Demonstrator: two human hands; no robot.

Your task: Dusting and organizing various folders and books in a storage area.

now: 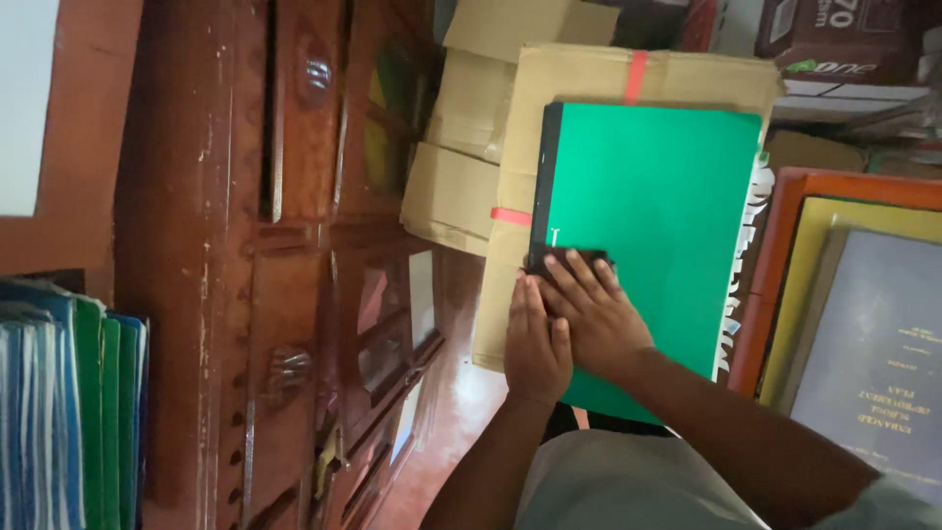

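Note:
A large green folder (648,216) with a black spine lies on top of a flat cardboard box (589,74). My right hand (594,314) rests flat on the folder's near left corner, its fingers over a small black object (564,260) on the cover. My left hand (535,339) presses against the folder's left edge right beside the right hand, fingers together. Whether either hand grips anything cannot be told.
A dark wooden cabinet (294,265) with glass doors stands to the left. Blue and green files (69,402) stand at the lower left. More cardboard boxes (471,147) sit behind. A framed picture (854,294) with an orange border lies at the right.

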